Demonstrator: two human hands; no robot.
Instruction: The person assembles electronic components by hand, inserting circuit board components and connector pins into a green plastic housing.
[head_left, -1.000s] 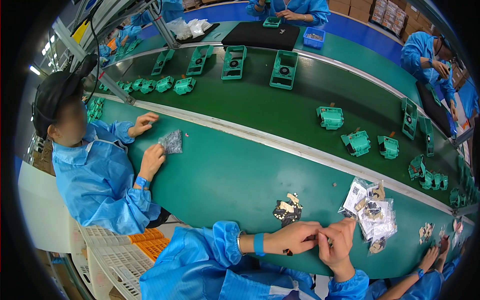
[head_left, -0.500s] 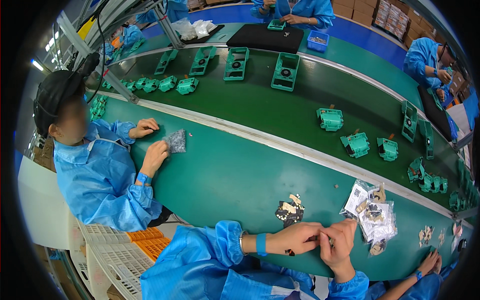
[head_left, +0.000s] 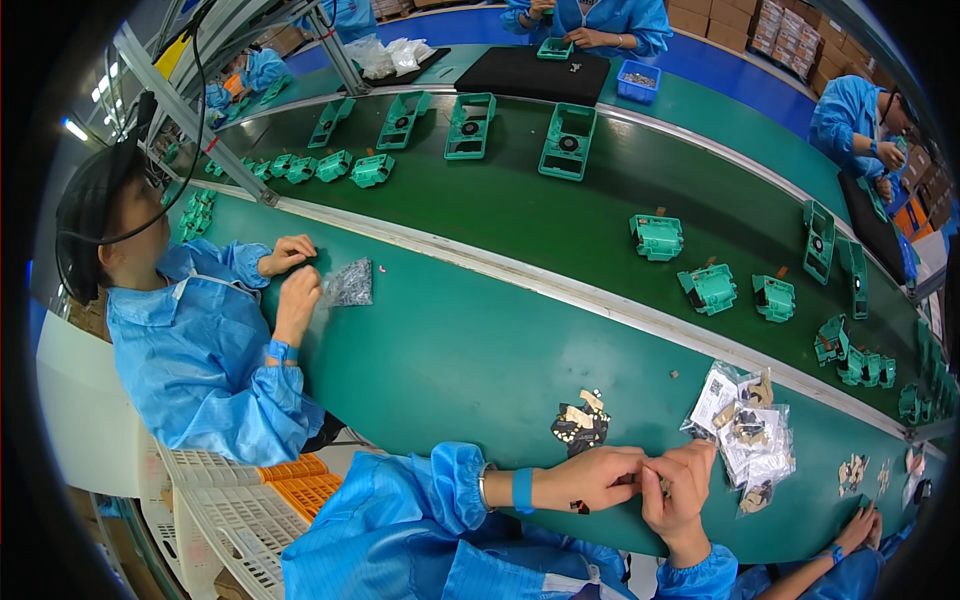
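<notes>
My left hand (head_left: 598, 478) and my right hand (head_left: 682, 490) meet over the near edge of the green table, fingertips pinched together. Whatever lies between them is too small or hidden to make out. A small black and orange piece (head_left: 580, 507) shows just below my left wrist. Beyond my left hand lies a pile of small black and beige pieces (head_left: 580, 424). Clear plastic bags (head_left: 752, 430) holding white papers and similar pieces are heaped past my right hand.
A metal rail (head_left: 560, 288) separates the table from a belt with green plastic housings (head_left: 657, 237). On the left a co-worker (head_left: 205, 350) handles a clear bag of small grey parts (head_left: 350, 283). Another person's hands (head_left: 858, 527) rest at the lower right, near small beige pieces (head_left: 852, 473).
The co-worker on the left has turned their head away, and their nearer hand has risen a little. Housings on the belt have shifted slightly left. My hands hold nearly the same pose.
</notes>
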